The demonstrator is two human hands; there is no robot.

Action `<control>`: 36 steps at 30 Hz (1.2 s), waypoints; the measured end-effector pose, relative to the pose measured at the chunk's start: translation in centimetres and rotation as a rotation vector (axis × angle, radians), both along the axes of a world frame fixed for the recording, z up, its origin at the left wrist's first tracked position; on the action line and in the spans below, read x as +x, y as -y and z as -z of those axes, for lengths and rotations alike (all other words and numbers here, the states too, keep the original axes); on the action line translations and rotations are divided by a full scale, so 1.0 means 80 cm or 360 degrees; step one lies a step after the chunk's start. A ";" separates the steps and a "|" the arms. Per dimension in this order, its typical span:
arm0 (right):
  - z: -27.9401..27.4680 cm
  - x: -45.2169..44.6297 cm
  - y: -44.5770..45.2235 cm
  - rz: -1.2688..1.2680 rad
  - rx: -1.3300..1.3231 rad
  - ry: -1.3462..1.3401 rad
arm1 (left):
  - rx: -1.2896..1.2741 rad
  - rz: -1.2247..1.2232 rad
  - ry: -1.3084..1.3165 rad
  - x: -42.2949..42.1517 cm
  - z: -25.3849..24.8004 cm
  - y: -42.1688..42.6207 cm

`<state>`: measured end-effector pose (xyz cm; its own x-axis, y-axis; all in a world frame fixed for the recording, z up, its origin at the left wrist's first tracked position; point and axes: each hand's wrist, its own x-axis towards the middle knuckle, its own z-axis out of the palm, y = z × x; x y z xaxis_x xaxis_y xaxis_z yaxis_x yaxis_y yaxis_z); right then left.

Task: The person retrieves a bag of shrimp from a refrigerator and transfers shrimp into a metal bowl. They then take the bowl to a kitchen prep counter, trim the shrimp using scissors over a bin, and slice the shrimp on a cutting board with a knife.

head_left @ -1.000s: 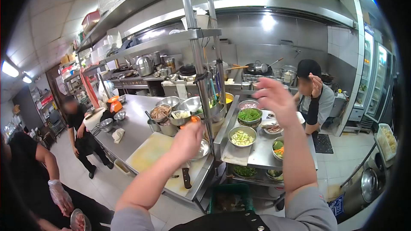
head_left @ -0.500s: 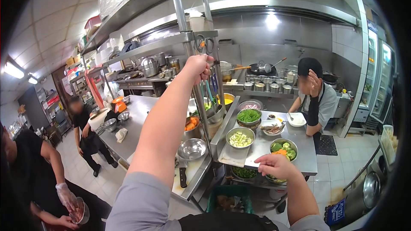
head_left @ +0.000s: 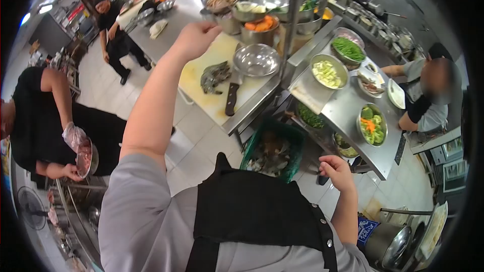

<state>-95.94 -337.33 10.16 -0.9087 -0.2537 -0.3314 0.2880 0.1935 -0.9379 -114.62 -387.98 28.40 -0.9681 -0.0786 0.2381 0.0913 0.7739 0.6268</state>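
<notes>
My left hand [head_left: 198, 40] is raised over the far-left part of the yellowed cutting board [head_left: 194, 83], with its fingers curled closed. Whatever may be inside those fingers is hidden. Below it on the board lie several grey raw shrimp [head_left: 216, 77], a dark-handled knife [head_left: 231, 99] and a shiny steel bowl [head_left: 256, 60]. Low at the right, my right hand [head_left: 338, 171] hangs in the air with bent fingers and nothing visible in them. It is closest to the steel side table [head_left: 348, 138] and the green bin [head_left: 297, 158].
Bowls of cut green vegetables [head_left: 328, 71], green beans [head_left: 348, 49] and broccoli with carrot [head_left: 372, 125] stand on the side table. Beyond it leans a co-worker [head_left: 428, 93]. At left, another person's gloved hand [head_left: 75, 138] works in a bowl of meat. A steel post [head_left: 292, 20] divides the counters.
The view has tilted down. My left hand has come down from beside the hanging scissors to above the cutting board. My right hand has drawn back from the side table, its fingers now more curled.
</notes>
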 end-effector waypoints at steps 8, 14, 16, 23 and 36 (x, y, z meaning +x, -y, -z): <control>-0.027 -0.064 0.179 -0.0406 0.0715 -0.0452 | -0.0709 -0.0316 0.0757 0.043 0.166 0.132; -0.051 -0.135 0.344 -0.0333 0.1108 -0.1003 | -0.0959 -0.0121 0.0417 0.096 0.235 0.208; -0.048 -0.155 0.384 -0.0291 0.1258 -0.0904 | -0.0758 -0.0099 0.0212 0.086 0.225 0.218; -0.013 -0.207 0.468 -0.0355 0.1536 -0.0435 | -0.0261 0.0079 0.0380 -0.022 0.226 0.139; -0.032 -0.096 0.439 -0.0237 0.1221 -0.0195 | -0.0541 -0.0035 0.0059 -0.088 0.257 0.133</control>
<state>-103.60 -372.44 12.72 -0.9245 -0.1164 -0.3629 0.1117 0.8276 -0.5502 -121.64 -398.60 7.81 -0.9755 -0.0220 0.2191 0.0541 0.9405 0.3354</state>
